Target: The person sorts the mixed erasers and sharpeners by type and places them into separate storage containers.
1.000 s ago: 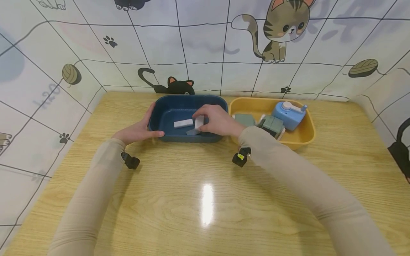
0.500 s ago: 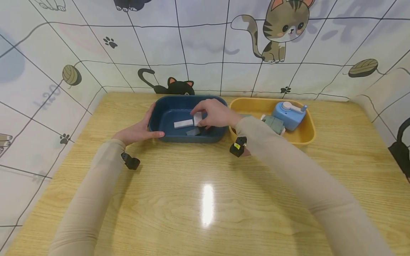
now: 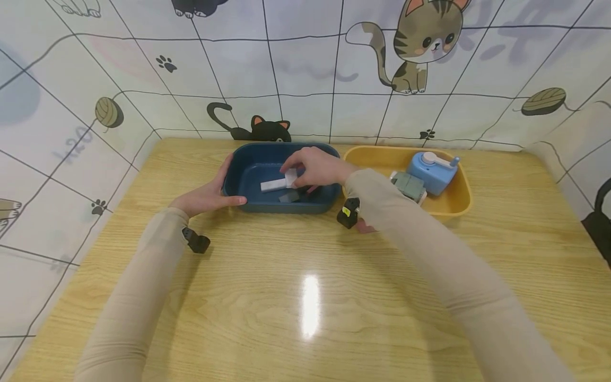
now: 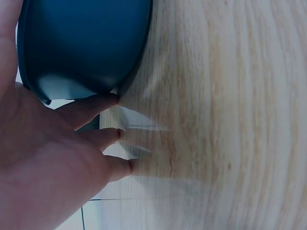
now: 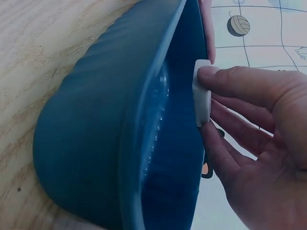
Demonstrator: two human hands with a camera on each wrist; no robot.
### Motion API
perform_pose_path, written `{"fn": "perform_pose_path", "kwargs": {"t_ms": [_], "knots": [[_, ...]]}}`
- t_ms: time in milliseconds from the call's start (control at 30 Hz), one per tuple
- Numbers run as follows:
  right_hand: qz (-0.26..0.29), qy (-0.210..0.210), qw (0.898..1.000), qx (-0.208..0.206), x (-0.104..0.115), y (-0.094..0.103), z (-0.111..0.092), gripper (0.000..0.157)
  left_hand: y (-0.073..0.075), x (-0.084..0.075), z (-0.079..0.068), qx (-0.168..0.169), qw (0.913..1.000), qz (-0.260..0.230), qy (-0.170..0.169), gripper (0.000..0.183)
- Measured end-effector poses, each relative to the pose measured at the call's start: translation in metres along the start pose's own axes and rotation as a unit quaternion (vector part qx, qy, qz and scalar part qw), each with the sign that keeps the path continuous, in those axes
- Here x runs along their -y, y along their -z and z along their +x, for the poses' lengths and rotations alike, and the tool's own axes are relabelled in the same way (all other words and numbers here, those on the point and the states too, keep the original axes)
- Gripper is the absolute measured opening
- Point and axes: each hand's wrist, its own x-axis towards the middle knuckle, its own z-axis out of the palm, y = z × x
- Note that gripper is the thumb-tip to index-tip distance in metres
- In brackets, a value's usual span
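Note:
A dark blue basin (image 3: pixel 267 207) stands at the back of the table. My left hand (image 3: pixel 202 197) rests against its left end, thumb along the front wall; in the left wrist view the fingers are spread, with fingertips on the tabletop. Over the basin my right hand (image 3: pixel 319 167) pinches a small white block (image 5: pixel 202 93) between thumb and fingertips. Just left of that block, a white bar (image 3: pixel 273 185) lies in the basin. A greyish see-through piece (image 3: pixel 288 197) lies near the front inside wall. The right hand hides part of the basin's right side.
A yellow bin (image 3: pixel 462 199) adjoins the basin on the right. Inside it are a blue box with a crank handle (image 3: pixel 433 174) and a grey-green object (image 3: pixel 408 185), partly covered by my right sleeve. Cat-patterned sheeting (image 3: pixel 310 69) rises behind the wooden table (image 3: pixel 267 297).
My right hand has shifted slightly up and left with the white block, which now sits at the white bar's right end. The left hand and basin have stayed put.

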Motion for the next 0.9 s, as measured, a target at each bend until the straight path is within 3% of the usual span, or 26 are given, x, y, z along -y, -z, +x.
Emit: {"fn": "perform_pose_path", "kwargs": {"t_ms": [333, 467, 533, 700, 900], "knots": [[0.052, -0.013, 0.999, -0.006, -0.001, -0.012, 0.009, 0.048, 0.0, 0.001, 0.002, 0.0, 1.0, -0.009, 0.003, 0.111], [0.051, -0.006, 0.999, -0.011, -0.003, -0.016, 0.009, 0.052, -0.002, -0.015, -0.006, 0.005, 0.9999, -0.014, 0.005, 0.11], [0.043, 0.006, 0.999, -0.015, -0.004, -0.018, 0.007, 0.052, -0.002, -0.016, -0.006, 0.006, 0.9999, -0.01, 0.008, 0.111], [0.035, 0.029, 0.999, -0.023, -0.004, -0.02, -0.002, 0.05, -0.001, -0.001, 0.001, -0.001, 1.0, 0.005, 0.004, 0.112], [0.032, 0.048, 0.998, -0.032, -0.004, -0.022, -0.013, 0.044, 0.0, 0.002, 0.001, -0.001, 1.0, 0.005, 0.002, 0.111]]}}
